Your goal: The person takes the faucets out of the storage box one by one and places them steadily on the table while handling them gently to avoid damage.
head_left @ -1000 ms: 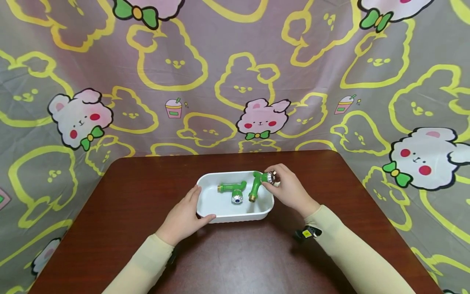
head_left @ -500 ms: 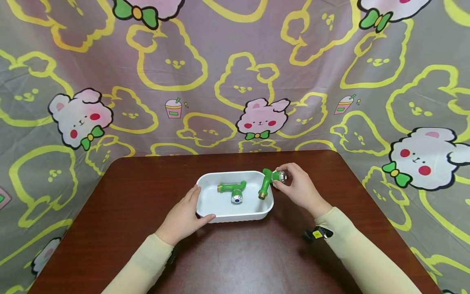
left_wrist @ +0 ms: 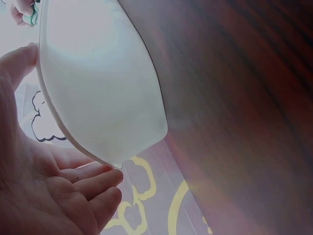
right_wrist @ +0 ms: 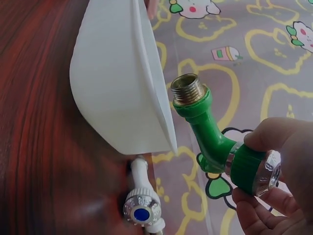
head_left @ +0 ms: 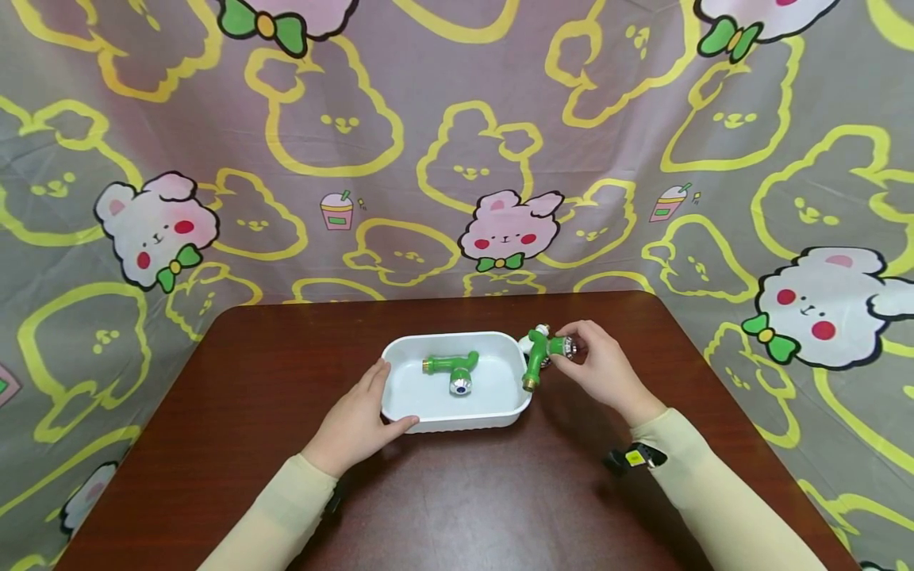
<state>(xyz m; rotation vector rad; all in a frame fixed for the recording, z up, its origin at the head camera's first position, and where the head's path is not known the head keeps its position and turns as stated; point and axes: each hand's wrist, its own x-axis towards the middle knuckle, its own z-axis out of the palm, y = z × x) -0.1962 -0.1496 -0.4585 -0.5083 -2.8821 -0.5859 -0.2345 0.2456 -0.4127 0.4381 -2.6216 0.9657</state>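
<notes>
A white plastic tub (head_left: 457, 419) stands mid-table, with one green faucet (head_left: 460, 365) lying inside it. Spread along the tub's left end and near left corner, my left hand (head_left: 353, 428) touches the rim; its thumb and fingertips (left_wrist: 112, 176) meet the rim in the left wrist view. My right hand (head_left: 600, 365) pinches a second green faucet (head_left: 539, 357) by its chrome-capped knob, raised at the tub's right end. The brass threaded end (right_wrist: 188, 90) of this faucet tips toward the rim. Below it, a white faucet (right_wrist: 141, 200) with a blue-dotted chrome knob lies on the table.
The dark reddish-brown wooden table (head_left: 443, 507) reaches back to a grey curtain (head_left: 400, 151) printed with yellow outlines and cartoon rabbits. Dark straps with a yellow-marked device (head_left: 635, 457) sit at my right wrist.
My right hand has carried the green faucet rightward from over the tub to past its right rim. The white faucet behind it has come into sight. My left hand and the tub stayed still.
</notes>
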